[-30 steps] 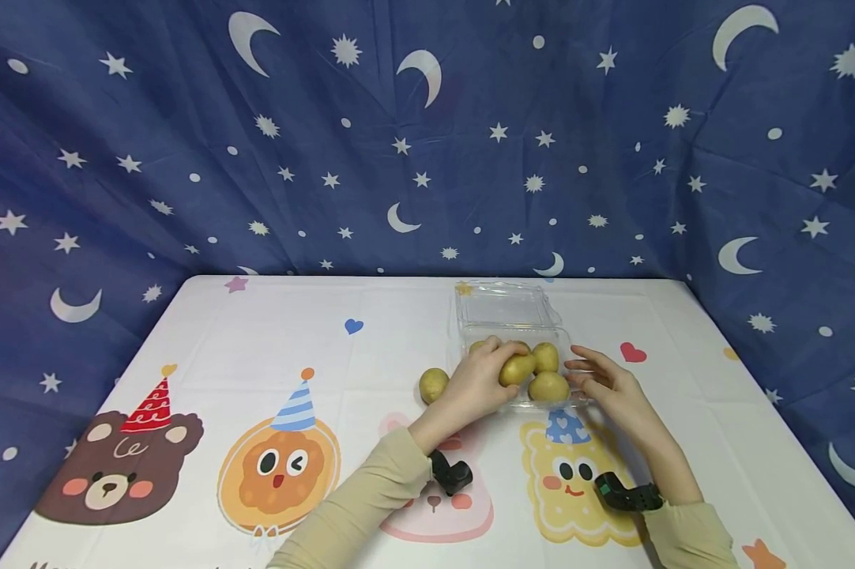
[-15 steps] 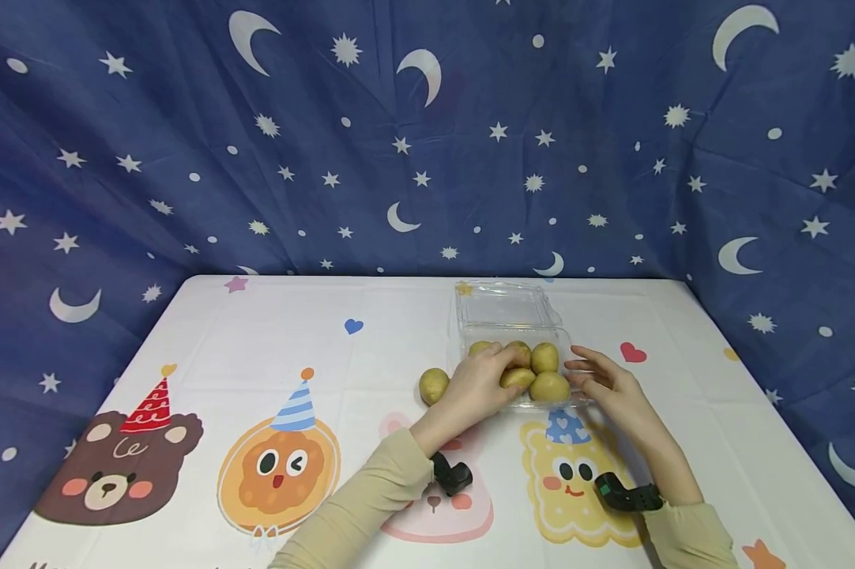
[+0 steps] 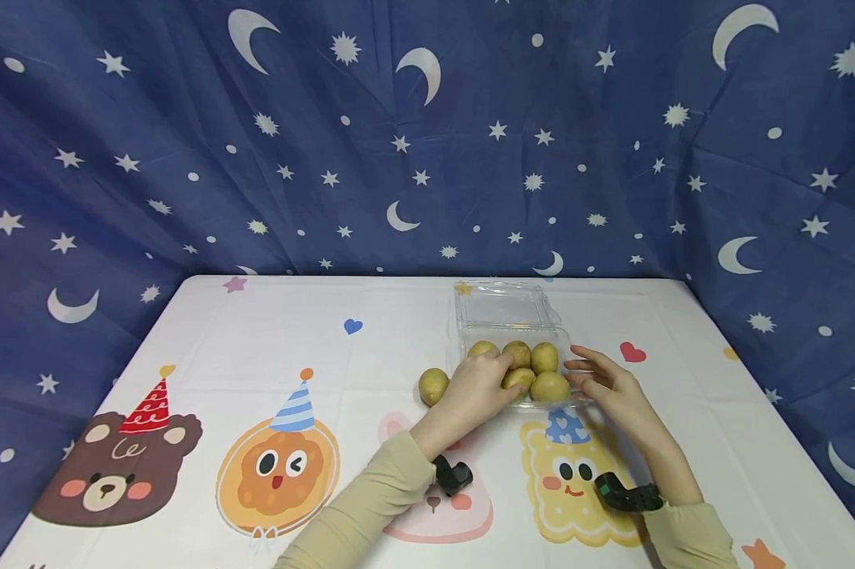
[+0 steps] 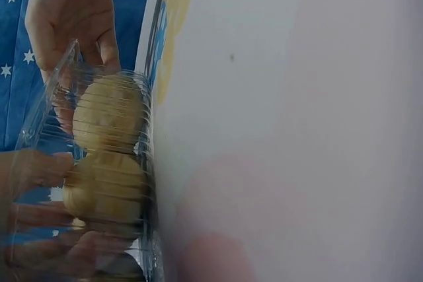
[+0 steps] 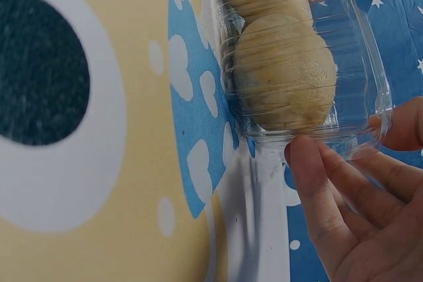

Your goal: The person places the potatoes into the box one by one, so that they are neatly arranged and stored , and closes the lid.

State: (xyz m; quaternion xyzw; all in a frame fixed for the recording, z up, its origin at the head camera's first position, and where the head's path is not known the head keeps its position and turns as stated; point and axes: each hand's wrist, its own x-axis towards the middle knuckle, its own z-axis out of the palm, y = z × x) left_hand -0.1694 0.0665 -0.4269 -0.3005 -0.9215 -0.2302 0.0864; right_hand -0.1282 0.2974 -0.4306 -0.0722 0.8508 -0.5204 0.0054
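Note:
In the head view, a clear plastic clamshell box holds several small yellow potatoes in two rows. My left hand reaches in from the left, its curled fingers and thumb around a potato in the near row. Beside that one lies another potato, at the box's right end. My right hand rests its fingertips against the box's right side; the right wrist view shows the fingers touching the clear wall and rim. One loose potato lies outside, left of the box. The box's near left corner is hidden behind my left hand.
The open lid of the box lies back toward the far edge. A white tablecloth with cartoon prints covers the table. Behind it hangs a blue curtain with moons and stars.
The potato in my left hand has gone down into the near row, and my left hand has drawn slightly left and down, uncovering the far row. My right hand stays still.

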